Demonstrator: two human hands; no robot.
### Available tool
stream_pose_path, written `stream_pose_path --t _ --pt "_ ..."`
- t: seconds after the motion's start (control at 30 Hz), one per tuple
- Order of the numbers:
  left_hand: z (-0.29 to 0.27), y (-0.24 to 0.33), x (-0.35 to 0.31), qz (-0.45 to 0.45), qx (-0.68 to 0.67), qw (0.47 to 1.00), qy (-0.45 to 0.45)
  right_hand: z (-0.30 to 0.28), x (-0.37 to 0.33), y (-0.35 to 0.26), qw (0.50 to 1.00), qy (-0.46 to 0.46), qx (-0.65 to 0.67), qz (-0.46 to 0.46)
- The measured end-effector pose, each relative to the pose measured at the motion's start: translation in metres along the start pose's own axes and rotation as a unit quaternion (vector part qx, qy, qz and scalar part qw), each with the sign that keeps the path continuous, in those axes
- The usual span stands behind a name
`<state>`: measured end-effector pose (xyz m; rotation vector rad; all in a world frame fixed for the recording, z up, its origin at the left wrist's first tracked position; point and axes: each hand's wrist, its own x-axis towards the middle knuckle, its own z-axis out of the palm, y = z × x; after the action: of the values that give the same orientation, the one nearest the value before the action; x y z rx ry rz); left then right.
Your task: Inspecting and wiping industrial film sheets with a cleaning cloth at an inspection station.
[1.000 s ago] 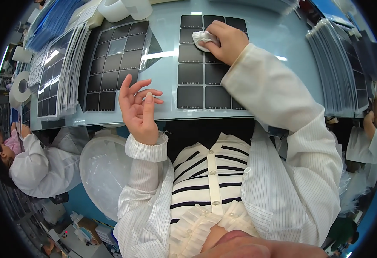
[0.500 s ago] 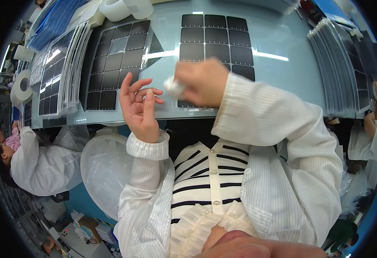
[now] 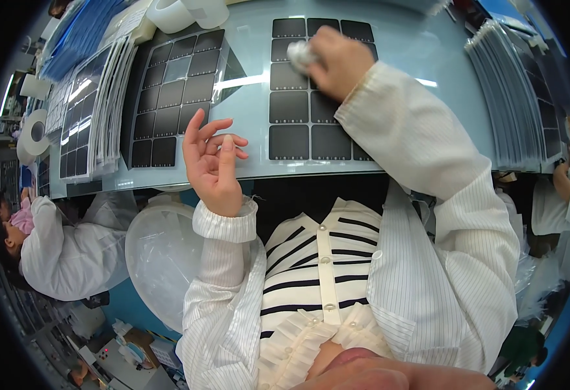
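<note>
My right hand [image 3: 342,64] is closed around a crumpled white cloth [image 3: 302,56] over the far part of a sheet of dark rounded panels [image 3: 289,107]. The cloth appears to press on the panels near the sheet's left side. The sheet lies flat on the pale blue glass table [image 3: 249,133], its right part covered by my sleeve. Palm up, my left hand [image 3: 213,166] hovers at the table's front edge with loosely curled fingers and nothing in it. Just left of that hand lies a second sheet of dark panels [image 3: 166,120], with one lighter square in it.
Stacks of clear-covered sheets stand at the left [image 3: 106,107] and the right [image 3: 503,97]. Rolls of clear film [image 3: 173,14] sit at the back left. A white bin [image 3: 161,260] is below the table by my left arm. Other people work at both sides.
My right hand has moved with the cloth away from the front edge to the far part of the panel sheet. My left hand has stayed almost in place.
</note>
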<state>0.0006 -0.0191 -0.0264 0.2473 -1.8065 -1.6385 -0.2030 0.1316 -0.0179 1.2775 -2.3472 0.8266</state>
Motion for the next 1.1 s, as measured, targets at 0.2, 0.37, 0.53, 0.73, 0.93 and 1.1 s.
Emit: stream_pose_path --t 0.2,0.37,0.53,0.73,0.93,1.1 --pt "-0.003 0.0 -0.002 -0.011 0.009 1.0 0.003 -0.009 -0.033 -0.057 0.977 -0.12 0.134 -0.113" --pt "0.0 -0.001 0.0 -0.003 0.02 1.0 -0.009 -0.003 -0.015 0.013 0.999 0.022 0.036 -0.018" --pt "-0.001 -0.002 -0.003 -0.025 0.028 0.999 -0.001 -0.015 -0.052 -0.076 0.964 -0.11 0.151 -0.19" --pt "0.002 -0.002 -0.001 0.009 0.027 0.999 -0.025 -0.032 -0.029 0.025 0.999 0.025 -0.006 -0.022" --pt "-0.003 -0.003 -0.006 -0.013 0.059 0.998 -0.01 -0.035 -0.067 -0.06 0.964 -0.152 0.063 -0.208" --pt "0.003 -0.001 -0.002 0.011 0.058 0.998 -0.021 -0.048 -0.057 0.011 0.999 0.009 0.015 -0.051"
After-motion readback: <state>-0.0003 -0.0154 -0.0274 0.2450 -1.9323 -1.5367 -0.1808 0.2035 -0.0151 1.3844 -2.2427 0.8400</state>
